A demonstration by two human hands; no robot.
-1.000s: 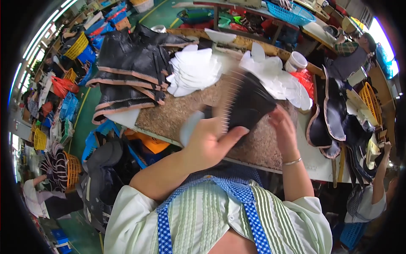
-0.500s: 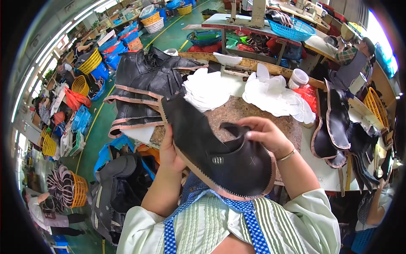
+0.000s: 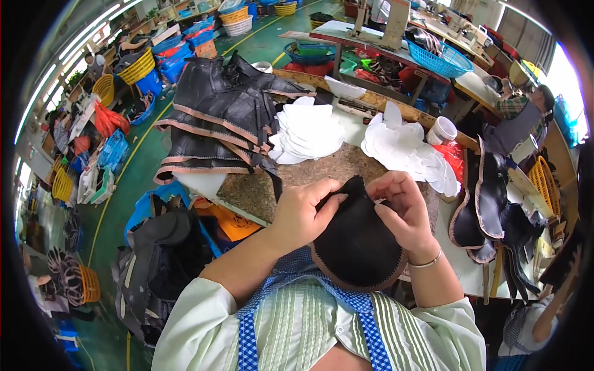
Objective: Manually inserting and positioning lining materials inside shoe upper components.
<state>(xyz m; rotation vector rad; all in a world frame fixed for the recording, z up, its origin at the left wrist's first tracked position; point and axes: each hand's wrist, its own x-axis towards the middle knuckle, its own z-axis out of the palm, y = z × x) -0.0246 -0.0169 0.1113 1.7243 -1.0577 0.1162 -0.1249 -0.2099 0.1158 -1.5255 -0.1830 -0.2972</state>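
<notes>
A black leather shoe upper, its rounded lower end rimmed with zigzag stitching, hangs in front of my chest. At its top left my left hand pinches the edge between thumb and curled fingers. My right hand, with a bangle on the wrist, grips the opposite top edge, thumb toward the fingertips. The exact contact under the right fingers is partly hidden. Beyond my hands lies a worn brown board on the table. A stack of black uppers with pinkish edges rests at its far left.
Two piles of white cut pieces, one left and one right, lie behind the board. A white tub stands beside a red bag. More black uppers hang over the right side. A blue basket holds dark pieces lower left.
The upper has been turned and drawn toward my body, its rounded end now hanging down. My left hand has moved right from its side to the top edge, closer to my right hand.
</notes>
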